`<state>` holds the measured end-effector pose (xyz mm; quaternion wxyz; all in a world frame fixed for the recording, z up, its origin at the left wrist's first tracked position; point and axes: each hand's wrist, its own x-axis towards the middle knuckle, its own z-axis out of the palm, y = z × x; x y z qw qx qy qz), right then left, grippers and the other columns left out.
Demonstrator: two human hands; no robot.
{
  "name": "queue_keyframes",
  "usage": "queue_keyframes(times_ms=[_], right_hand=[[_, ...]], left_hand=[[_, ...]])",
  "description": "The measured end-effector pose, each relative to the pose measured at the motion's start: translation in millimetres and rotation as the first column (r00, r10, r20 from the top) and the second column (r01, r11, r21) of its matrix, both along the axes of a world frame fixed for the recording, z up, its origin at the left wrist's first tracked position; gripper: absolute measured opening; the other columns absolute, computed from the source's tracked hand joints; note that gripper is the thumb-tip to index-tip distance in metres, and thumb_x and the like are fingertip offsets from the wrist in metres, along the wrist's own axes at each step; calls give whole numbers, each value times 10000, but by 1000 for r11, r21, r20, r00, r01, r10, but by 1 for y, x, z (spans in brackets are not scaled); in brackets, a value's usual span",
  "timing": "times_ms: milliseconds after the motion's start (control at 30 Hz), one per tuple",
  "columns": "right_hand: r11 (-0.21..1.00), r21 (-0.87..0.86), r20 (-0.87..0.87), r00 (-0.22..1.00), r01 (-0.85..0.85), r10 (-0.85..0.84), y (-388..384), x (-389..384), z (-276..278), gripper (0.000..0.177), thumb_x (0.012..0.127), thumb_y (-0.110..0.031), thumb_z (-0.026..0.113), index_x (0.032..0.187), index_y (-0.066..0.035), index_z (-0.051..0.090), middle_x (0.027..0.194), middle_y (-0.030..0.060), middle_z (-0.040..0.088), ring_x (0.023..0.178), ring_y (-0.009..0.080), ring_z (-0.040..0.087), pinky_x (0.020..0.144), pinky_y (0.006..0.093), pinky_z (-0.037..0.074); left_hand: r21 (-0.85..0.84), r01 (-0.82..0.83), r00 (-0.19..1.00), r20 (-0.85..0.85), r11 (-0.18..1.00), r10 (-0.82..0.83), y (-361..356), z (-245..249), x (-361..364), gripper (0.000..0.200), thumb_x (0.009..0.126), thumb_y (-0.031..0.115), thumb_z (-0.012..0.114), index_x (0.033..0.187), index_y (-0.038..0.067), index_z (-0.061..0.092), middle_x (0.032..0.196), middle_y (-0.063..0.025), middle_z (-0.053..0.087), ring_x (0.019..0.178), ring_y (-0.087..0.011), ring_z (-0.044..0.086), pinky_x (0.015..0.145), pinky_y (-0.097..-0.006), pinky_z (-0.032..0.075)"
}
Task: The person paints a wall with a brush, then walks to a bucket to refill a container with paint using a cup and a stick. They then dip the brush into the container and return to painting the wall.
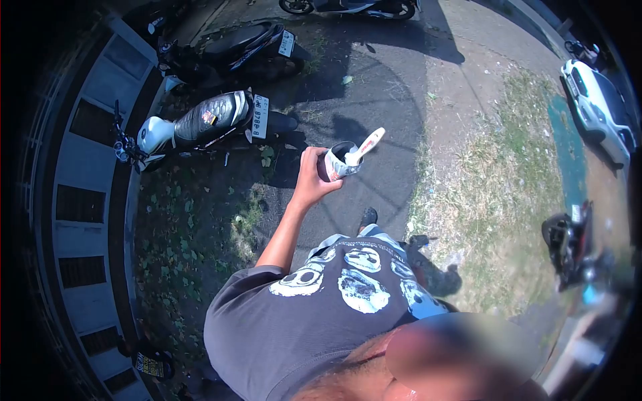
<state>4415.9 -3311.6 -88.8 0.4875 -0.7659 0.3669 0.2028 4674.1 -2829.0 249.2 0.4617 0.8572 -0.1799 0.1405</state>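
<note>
My left hand [315, 179] is wrapped round a small can [340, 172] with a printed or paint-smeared outside, out in front of my body. The fingers lie along its far side and the thumb along its near side. A paintbrush [369, 143] with a pale handle leans in the can, its handle sticking out over the rim towards the upper right. Its bristles are hidden inside, and what the can contains is too dark to make out. My right hand does not show.
Parked motorbikes stand to the left, the nearest one white and black [212, 120]; another [351, 7] is at the top. A white car [597, 107] is at the right. Dry grass [461, 200] borders the dark pavement [384, 87], with a pale wall [83, 174] along the left.
</note>
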Motion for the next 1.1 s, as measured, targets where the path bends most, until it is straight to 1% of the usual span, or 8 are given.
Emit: queue_keyframes(times_ms=[133, 433, 533, 667, 733, 833, 967, 1100], right_hand=[[993, 114, 134, 991, 4, -20, -24, 168, -2, 293, 865, 79, 520, 1012, -91, 710, 746, 67, 666, 627, 121, 653, 562, 267, 520], [992, -60, 602, 788, -115, 128, -101, 599, 99, 225, 863, 66, 491, 935, -74, 652, 677, -17, 527, 561, 76, 472, 539, 264, 397], [961, -264, 465, 861, -85, 204, -75, 649, 87, 187, 886, 60, 492, 910, -78, 617, 665, -35, 484, 551, 72, 433, 542, 253, 419], [993, -117, 352, 933, -33, 72, -82, 660, -49, 106, 939, -143, 610, 955, -90, 700, 759, 61, 683, 643, 123, 640, 590, 271, 482], [992, 125, -3, 1000, -25, 25, -62, 660, -11, 121, 967, -156, 594, 1017, -104, 690, 767, 43, 677, 641, 133, 644, 492, 268, 455], [865, 489, -16, 993, 110, -118, -67, 684, -62, 245, 891, -29, 488, 905, -96, 724, 779, 47, 682, 642, 140, 639, 502, 263, 445], [912, 174, 161, 925, -371, 345, -53, 790, -87, 235, 858, -37, 515, 864, -95, 742, 735, 50, 679, 612, 154, 633, 514, 285, 471], [593, -205, 105, 585, -779, 804, -85, 934, -88, 225, 824, -44, 541, 823, -94, 760, 691, 54, 676, 581, 168, 627, 527, 308, 496]], left_hand=[[-69, -87, 996, -22, 994, 86, -27, 17, 98, 693, 527, 169, 837, 1133, 5, 544, 1061, -132, 535, 1000, -304, 520, 884, -391, 440], [-88, -268, 960, -109, 959, 258, -26, -21, 314, 687, 555, 164, 849, 1148, 3, 541, 1063, -122, 527, 990, -288, 502, 868, -386, 434], [-48, -286, 953, -115, 957, 279, -19, -32, 408, 675, 558, 166, 853, 1138, 8, 545, 1060, -127, 527, 997, -301, 504, 872, -396, 435], [-28, -280, 955, -109, 960, 275, -17, -20, 532, 665, 558, 191, 855, 1119, 5, 550, 1049, -126, 539, 994, -314, 517, 875, -403, 438], [-66, -286, 956, -93, 956, 280, -15, -8, 589, 651, 560, 190, 846, 1111, 7, 554, 1048, -127, 544, 993, -314, 521, 880, -402, 443], [-73, -255, 967, -2, 964, 255, -9, 1, 681, 667, 551, 191, 855, 1116, 8, 553, 1048, -134, 540, 995, -320, 519, 892, -415, 441], [-92, -251, 968, -24, 964, 250, -5, -5, 794, 696, 532, 190, 862, 1127, 15, 546, 1048, -135, 539, 1017, -324, 520, 899, -408, 430], [-61, -356, 933, -73, 932, 352, 8, -24, 897, 695, 531, 184, 860, 1132, 11, 557, 1054, -128, 544, 1017, -315, 525, 907, -404, 428]])
